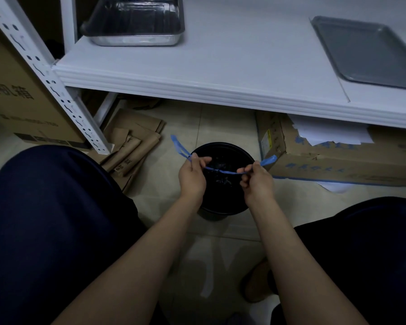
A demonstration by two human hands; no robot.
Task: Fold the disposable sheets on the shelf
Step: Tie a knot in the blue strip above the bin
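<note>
— How far along is the folding?
— Not begun, I judge. The left hand (192, 177) and right hand (256, 181) each pinch a blue strip (220, 171) stretched over the black bin (223, 181).
— And the sheets?
— None visible on the shelf (220, 73); just trays.

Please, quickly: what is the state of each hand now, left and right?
Left hand: closed, fingers pinch the blue strip.
Right hand: closed, fingers pinch the same strip, above the black bin.
</note>
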